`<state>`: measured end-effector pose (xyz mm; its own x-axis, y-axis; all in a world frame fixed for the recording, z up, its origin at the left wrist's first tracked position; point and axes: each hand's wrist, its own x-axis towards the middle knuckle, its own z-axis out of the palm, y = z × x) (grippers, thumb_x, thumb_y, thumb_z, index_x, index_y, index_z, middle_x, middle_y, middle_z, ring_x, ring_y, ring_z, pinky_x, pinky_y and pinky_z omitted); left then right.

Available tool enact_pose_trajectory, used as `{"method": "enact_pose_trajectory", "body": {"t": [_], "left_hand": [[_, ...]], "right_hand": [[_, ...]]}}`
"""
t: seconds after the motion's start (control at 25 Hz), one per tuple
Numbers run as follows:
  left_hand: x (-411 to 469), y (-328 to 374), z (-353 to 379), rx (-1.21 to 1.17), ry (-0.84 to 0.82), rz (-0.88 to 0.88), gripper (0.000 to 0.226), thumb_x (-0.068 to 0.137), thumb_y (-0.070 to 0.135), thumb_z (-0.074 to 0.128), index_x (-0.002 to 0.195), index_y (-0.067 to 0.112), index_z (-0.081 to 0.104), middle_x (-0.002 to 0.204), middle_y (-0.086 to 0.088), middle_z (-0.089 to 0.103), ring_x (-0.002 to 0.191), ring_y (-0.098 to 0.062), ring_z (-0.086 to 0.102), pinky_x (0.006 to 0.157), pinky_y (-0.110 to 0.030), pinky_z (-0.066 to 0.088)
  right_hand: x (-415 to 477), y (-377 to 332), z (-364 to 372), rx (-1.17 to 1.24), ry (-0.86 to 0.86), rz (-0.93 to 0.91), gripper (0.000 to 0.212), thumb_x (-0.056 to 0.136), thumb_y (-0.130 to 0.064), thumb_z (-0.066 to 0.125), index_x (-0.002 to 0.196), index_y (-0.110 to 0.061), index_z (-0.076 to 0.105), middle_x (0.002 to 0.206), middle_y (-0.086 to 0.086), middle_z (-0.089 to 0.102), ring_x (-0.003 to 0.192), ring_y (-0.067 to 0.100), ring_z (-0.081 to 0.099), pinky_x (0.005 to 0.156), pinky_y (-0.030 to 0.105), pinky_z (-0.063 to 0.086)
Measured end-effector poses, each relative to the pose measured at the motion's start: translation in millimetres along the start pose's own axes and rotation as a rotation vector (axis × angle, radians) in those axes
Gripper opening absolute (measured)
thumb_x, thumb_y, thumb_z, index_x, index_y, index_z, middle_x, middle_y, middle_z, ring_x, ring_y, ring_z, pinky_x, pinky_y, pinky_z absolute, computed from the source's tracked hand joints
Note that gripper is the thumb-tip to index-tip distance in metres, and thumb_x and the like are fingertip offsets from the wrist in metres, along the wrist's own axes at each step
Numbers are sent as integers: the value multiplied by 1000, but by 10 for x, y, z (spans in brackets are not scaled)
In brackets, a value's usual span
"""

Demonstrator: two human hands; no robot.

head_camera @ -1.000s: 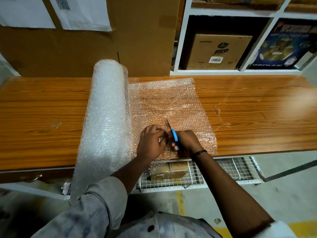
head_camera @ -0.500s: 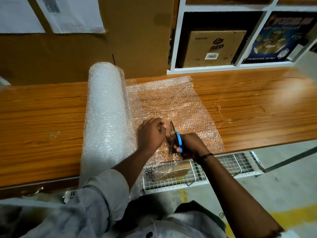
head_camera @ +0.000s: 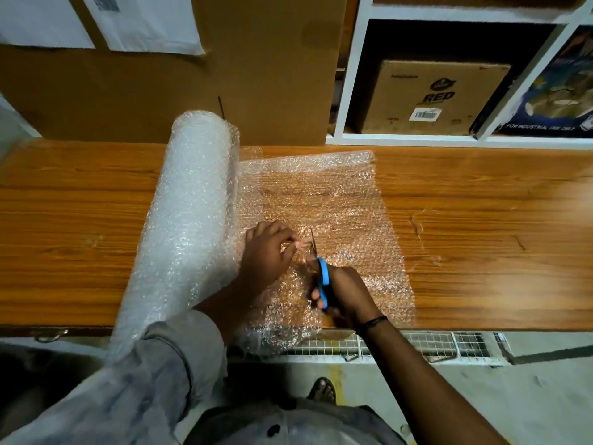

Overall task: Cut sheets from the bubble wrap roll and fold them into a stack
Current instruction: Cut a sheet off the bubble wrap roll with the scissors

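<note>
Across our wooden desk the bubble wrap roll lies with its loose sheet spread rightward. Our left hand pinches the wrap taut beside the cut, so the scissors gripped in our right hand slice cleanly.

Carton on shelf: "RED" printed in black below a dark logo; white barcode label under it, digits too small to read. Dark box at right: white line partly legible, "FOR INDUSTRIAL USE ONLY"
</note>
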<state>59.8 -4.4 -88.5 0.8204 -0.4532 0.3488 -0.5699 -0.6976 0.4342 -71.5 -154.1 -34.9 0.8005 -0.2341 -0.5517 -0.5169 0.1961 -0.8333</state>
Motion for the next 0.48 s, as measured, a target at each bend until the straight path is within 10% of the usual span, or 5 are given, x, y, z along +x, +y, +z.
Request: {"method": "enact_pose_trajectory", "body": {"t": [0.48], "left_hand": [[-52,34,-12,-21,92,71,15,96,36,62,103,29,74,112,8,63,111,-20,54,89,-33,27]], "right_hand": [[122,-41,32,-11,13,-116,53,84,-42,80,71,8,73,61,23,64,46,24,49,49,30,38]]}}
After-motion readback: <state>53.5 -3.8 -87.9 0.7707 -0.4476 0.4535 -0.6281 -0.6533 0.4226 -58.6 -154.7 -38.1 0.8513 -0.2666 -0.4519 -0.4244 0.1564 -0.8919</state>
